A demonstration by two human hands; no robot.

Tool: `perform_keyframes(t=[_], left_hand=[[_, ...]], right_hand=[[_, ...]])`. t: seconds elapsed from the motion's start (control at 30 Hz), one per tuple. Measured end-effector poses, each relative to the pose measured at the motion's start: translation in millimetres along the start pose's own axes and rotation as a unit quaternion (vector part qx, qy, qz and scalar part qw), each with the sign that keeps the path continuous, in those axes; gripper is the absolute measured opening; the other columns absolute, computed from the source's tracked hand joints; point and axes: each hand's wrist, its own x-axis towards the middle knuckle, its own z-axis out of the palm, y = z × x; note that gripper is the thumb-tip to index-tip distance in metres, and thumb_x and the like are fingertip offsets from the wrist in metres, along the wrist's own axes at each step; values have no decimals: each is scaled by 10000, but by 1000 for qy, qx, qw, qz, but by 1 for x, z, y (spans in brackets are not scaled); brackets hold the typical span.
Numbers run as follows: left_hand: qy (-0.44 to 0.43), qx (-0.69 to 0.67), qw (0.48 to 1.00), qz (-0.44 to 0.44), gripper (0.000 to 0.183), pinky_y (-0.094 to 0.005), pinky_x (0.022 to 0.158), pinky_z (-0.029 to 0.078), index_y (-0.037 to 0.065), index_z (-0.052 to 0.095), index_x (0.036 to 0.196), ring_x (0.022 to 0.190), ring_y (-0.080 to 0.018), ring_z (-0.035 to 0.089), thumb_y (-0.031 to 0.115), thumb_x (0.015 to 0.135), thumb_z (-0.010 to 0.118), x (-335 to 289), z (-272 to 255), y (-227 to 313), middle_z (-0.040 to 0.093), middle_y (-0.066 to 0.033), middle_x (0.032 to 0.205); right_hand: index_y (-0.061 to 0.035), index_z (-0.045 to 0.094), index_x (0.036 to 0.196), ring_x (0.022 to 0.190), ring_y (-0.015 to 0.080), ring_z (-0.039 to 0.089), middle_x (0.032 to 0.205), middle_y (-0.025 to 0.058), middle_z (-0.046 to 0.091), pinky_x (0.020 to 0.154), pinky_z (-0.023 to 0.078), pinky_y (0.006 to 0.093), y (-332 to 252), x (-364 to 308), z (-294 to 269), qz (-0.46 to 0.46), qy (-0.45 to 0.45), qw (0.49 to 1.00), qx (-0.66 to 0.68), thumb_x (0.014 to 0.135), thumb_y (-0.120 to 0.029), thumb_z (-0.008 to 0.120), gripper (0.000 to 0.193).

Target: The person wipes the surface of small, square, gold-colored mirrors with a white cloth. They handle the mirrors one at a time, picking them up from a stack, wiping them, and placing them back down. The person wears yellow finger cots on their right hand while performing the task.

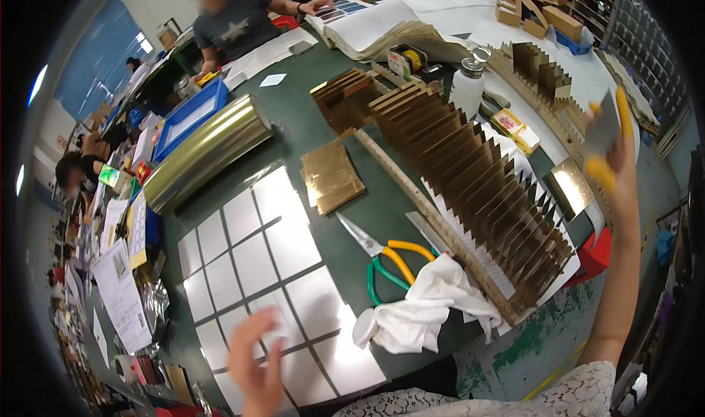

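Note:
My left hand [257,365] hovers over a grid of pale silvery square sheets [250,263] laid out on the green table, its thumb and fingers apart and somewhat blurred. At the far right, my raised right hand [623,169], with yellow covers on its fingers, grips a thin grey metal sheet [604,129] by its edges. Below that hand lies a shiny gold plate [571,188]. A long wooden rack [433,204] holds many upright brownish-gold plates [470,174]. Beside it rests a stack of gold sheets [332,176].
Scissors [385,254] with green and orange handles lie by a crumpled white cloth [422,307]. A large gold foil roll [209,152] and a blue tray [192,119] stand at left. A white bottle [467,90] stands behind the rack. Another person [239,20] sits across the table.

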Motion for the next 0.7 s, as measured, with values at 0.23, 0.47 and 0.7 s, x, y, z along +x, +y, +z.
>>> perform_keyframes(t=[0.23, 0.47, 0.7], left_hand=[[-216, -445, 868, -35, 540, -408, 955, 518, -34, 430, 1376, 1216, -316, 538, 28, 877, 626, -24, 49, 56, 506, -213, 1347], [-165, -374, 903, -128, 465, -247, 825, 491, -20, 503, 1339, 920, -124, 647, -12, 888, 618, -75, 11, 51, 677, -107, 1038], [-33, -597, 730, -330, 325, -298, 771, 565, -90, 559, 1214, 849, -164, 660, 144, 996, 502, -88, -13, 5, 672, -126, 991]], right_hand=[[-11, 309, 1443, 1298, 291, 378, 1397, 164, 384, 1086, 286, 383, -170, -136, 83, 80, -336, 935, 74, 590, -346, 909, 1095], [-11, 252, 1466, 1305, 346, 343, 1412, 196, 351, 1083, 261, 424, -198, -183, 153, 6, -360, 931, 55, 699, -399, 828, 1035], [23, 417, 1387, 1066, 175, 571, 1213, 105, 586, 967, 420, 302, -209, -210, 180, 194, -222, 899, 324, 914, -54, 616, 518]])
